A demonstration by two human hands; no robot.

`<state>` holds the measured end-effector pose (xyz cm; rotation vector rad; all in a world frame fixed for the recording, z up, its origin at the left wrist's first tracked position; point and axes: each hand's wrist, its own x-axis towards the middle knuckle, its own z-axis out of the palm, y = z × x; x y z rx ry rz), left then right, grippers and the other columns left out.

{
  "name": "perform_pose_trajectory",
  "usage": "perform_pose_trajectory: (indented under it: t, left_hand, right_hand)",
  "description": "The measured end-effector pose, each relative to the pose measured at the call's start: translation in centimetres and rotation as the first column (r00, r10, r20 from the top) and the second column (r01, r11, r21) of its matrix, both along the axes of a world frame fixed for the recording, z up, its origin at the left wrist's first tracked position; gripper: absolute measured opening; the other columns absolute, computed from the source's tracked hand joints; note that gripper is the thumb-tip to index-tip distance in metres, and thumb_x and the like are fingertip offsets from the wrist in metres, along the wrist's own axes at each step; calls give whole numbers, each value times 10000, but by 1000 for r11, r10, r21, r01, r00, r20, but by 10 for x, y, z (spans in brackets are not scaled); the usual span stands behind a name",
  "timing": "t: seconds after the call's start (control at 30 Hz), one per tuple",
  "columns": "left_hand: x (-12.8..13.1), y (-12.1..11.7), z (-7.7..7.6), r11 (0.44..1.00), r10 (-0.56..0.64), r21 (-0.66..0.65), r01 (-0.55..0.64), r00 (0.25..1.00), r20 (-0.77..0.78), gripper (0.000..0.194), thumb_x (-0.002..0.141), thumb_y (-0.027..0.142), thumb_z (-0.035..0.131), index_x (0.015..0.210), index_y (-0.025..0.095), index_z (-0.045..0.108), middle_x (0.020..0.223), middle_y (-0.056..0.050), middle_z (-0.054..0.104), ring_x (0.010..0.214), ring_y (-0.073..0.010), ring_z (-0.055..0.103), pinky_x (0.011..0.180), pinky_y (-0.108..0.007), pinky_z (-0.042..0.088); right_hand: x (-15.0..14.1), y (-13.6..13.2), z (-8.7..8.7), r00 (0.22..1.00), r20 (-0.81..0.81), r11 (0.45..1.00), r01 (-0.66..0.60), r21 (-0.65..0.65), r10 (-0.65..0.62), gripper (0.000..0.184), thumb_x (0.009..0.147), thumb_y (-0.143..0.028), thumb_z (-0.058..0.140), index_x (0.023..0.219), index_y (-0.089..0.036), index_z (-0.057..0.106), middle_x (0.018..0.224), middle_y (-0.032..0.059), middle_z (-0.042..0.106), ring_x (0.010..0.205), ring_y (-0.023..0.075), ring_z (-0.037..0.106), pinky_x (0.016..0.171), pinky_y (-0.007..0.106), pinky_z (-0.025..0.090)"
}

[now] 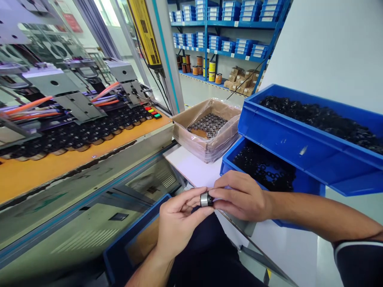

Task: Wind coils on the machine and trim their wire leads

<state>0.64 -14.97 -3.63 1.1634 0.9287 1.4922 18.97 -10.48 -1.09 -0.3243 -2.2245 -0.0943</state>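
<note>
My left hand (176, 221) and my right hand (239, 196) meet in front of me, both pinching one small metal ring with a black part (206, 199). The left fingers curl round it from the left and below. From the right, the fingertips of my right hand press against it. The hands hover over my lap, just in front of the lower blue bin (230, 159) filled with black rings.
An upper blue bin (299, 139) of black parts sits at the right, a lined cardboard box (206, 149) of metal parts behind the hands. A machine with an orange deck (60, 167) and rows of black parts stands left. Blue shelving (227, 36) is far back.
</note>
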Motion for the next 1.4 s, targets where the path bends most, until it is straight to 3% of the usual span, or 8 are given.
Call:
perform_pose_trajectory:
  t: [0.6, 0.87, 0.97, 1.03, 1.13, 1.2, 1.3, 1.4]
  left_hand:
    - [-7, 1, -3, 958, -239, -114, 263, 952, 191, 358, 644, 12, 808, 933, 224, 799, 816, -51, 799, 719, -174, 770, 697, -194, 621]
    - [10, -3, -13, 973, -167, -112, 202, 952, 258, 301, 623, 95, 857, 895, 203, 789, 770, -42, 797, 692, -160, 758, 671, -207, 621]
    - [16, -2, -17, 998, -54, -25, 59, 982, 182, 306, 625, 143, 871, 910, 198, 772, 813, -49, 790, 715, -161, 750, 675, -224, 619]
    - [13, 1, -17, 987, 65, 149, -66, 998, 14, 361, 614, 141, 879, 952, 204, 768, 886, -56, 779, 761, -165, 740, 690, -235, 616]
    - [1, 5, -13, 870, 228, 487, -78, 939, -258, 380, 630, 122, 872, 981, 220, 765, 915, -46, 754, 800, -162, 721, 714, -249, 608]
    - [-4, 6, -9, 795, 289, 606, -24, 894, -343, 340, 663, 123, 856, 974, 219, 761, 881, -33, 745, 771, -152, 719, 695, -249, 605]
    - [-5, 4, -6, 764, 328, 644, -31, 879, -346, 296, 690, 132, 841, 962, 214, 758, 834, -18, 738, 730, -141, 720, 662, -233, 598]
    - [-1, 2, -11, 826, 277, 560, -69, 914, -295, 280, 703, 124, 829, 957, 227, 770, 836, -14, 744, 741, -130, 712, 679, -217, 588]
  right_hand:
    - [5, 6, -3, 995, 94, 988, -54, 144, 40, 201, 929, -249, 625, 999, -61, 621, 818, 76, 632, 736, 136, 596, 626, 268, 570]
    - [4, 5, -5, 995, 101, 977, -13, 214, -8, 262, 924, -311, 627, 981, -56, 604, 758, 76, 632, 700, 154, 608, 599, 293, 571]
    - [3, 3, -5, 996, 90, 979, -3, 204, -15, 217, 907, -228, 622, 999, -32, 608, 790, 112, 652, 749, 186, 631, 637, 325, 592]
    - [1, 1, -4, 999, 46, 991, -10, 135, 4, 161, 882, -134, 612, 1004, -29, 612, 849, 134, 668, 812, 189, 643, 707, 333, 608]
    - [-2, -1, -1, 999, -16, 998, -48, 30, 49, 108, 869, -63, 584, 972, -45, 612, 881, 140, 675, 841, 170, 641, 753, 319, 612]
    - [-3, -3, 0, 997, -23, 997, -77, -4, 77, 87, 873, -56, 577, 954, -48, 609, 859, 136, 675, 823, 163, 636, 740, 308, 611]
    - [-2, -5, 1, 995, -10, 995, -96, -34, 96, 94, 877, -40, 551, 955, -53, 602, 834, 122, 671, 798, 155, 625, 724, 296, 607]
    - [-1, -5, 0, 996, -1, 995, -89, -38, 89, 113, 884, -63, 548, 986, -52, 597, 863, 126, 663, 820, 160, 617, 739, 306, 602]
